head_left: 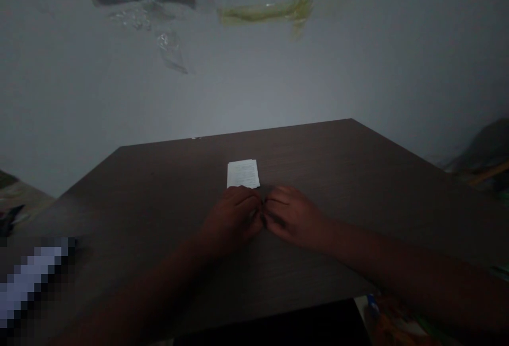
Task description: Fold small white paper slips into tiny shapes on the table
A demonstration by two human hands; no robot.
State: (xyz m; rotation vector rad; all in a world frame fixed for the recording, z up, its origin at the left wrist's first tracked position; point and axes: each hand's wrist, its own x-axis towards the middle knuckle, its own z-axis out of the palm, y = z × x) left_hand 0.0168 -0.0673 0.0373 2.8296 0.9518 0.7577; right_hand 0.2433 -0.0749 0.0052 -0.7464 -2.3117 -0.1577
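Observation:
My left hand (237, 213) and my right hand (295, 214) meet above the dark wooden table (167, 192), fingertips touching or almost touching. Both have their fingers curled and pressed together. Whatever may be between the fingertips is hidden by the fingers and the dim light. Just beyond my left hand lies a small white square of printed paper (243, 173), flat on the tabletop. Its near edge is partly covered by the knuckles, and its uneven edges suggest folds or more than one layer.
A pale wall (270, 81) rises behind the table, with taped sheets and yellowed tape (262, 13) on it. At the left edge lies a pixelated pale object with a dark border (34, 277). Colourful items (393, 319) sit below the table's near right edge.

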